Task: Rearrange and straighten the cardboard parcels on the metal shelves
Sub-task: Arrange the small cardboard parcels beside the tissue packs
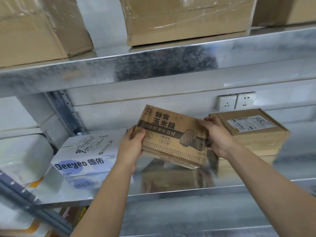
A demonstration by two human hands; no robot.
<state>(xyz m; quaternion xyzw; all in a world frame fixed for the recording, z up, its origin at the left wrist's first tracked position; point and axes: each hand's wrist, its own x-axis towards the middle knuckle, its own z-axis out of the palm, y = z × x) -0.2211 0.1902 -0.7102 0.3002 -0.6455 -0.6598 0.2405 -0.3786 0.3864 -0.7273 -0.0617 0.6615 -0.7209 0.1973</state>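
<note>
Brown parcel (172, 135) gripped: left hand (131, 147), right hand (217, 135).

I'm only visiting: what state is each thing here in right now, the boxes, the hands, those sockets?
Printed brown box, closed, tilted, held between both hands.
Left hand, gripping the box's left end.
Right hand, gripping its right end.
White Deeyeo box, closed, flat on the shelf.
Labelled parcel, closed, label up, on another box.
Taped carton, sealed, on the upper shelf.
Wall sockets, nothing plugged in.

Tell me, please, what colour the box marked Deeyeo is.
The flat cardboard Deeyeo box is white with dark blue lettering; head view.
</note>
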